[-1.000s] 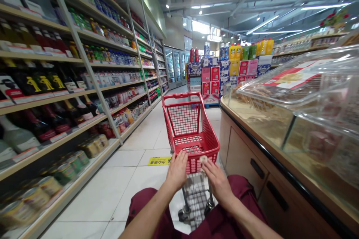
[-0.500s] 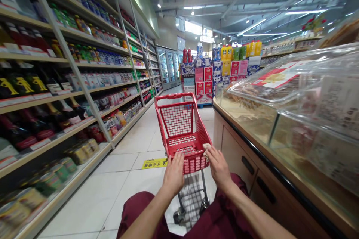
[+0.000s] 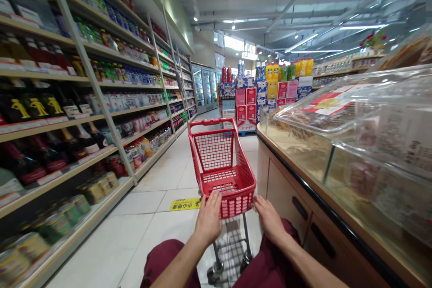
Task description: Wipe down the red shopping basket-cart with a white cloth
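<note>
A red plastic shopping cart [image 3: 218,184] stands in front of my knees, its basket a mesh of small openings. My left hand [image 3: 209,219] grips the near left corner of the basket, fingers bent over the rim. At the near right side of the basket is my right hand [image 3: 269,219], lower than the rim, with its fingers curled against the red wall. A pale cloth is pressed under those fingers; only a sliver of it shows. Below the basket, the grey metal legs end in dark wheels [image 3: 215,273].
Shelves of bottles and cans [image 3: 108,112] line the left side. A glass-topped wooden counter [image 3: 286,162] with clear plastic packages runs close along the right. Stacked drink cartons [image 3: 248,103] stand ahead. A yellow floor sticker [image 3: 185,204] lies beside the cart.
My right hand has slid from the basket's top right rim down its outer side, taking the cloth with it. My left hand stays on the corner. The view has tipped slightly upward.
</note>
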Demonstrator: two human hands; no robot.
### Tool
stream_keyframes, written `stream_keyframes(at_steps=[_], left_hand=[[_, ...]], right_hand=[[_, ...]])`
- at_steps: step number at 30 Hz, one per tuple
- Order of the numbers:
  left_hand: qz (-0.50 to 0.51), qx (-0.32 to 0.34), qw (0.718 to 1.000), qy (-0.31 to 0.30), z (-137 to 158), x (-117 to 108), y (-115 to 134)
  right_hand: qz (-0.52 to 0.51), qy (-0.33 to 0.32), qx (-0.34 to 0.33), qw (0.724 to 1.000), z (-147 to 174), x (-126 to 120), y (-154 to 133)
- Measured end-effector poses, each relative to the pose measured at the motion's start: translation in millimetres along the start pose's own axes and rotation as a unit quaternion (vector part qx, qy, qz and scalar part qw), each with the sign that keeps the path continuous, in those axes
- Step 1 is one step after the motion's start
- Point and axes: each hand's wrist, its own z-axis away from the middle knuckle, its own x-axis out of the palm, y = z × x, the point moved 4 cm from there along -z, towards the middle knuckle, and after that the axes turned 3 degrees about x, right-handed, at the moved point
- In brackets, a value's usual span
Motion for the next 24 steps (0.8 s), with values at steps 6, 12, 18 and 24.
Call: stream_keyframes(at_steps=[6,12,18,24], left_hand=[[-0.03,-0.068,0.996,0.044,4.5,3.8,-17.7],[-0.04,-0.069,0.997,0.025,5.4,7.7,-25.2],[-0.043,-0.064,0.997,0.009,6.8,2.9,-26.9],[-0.021,-0.071,0.997,0.012,6.1,3.2,-21.9]], right_hand=[[-0.033,0.12,0.002,0.992,-26.0,-33.2,7.4],[-0.044,0.064,-0.001,0.997,-59.4,0.4,-53.8],[-0.041,0.003,-0.086,0.995,-59.1,14.5,-78.3],[-0.006,0.013,-0.014,1.0,-59.9,-5.4,-43.1]])
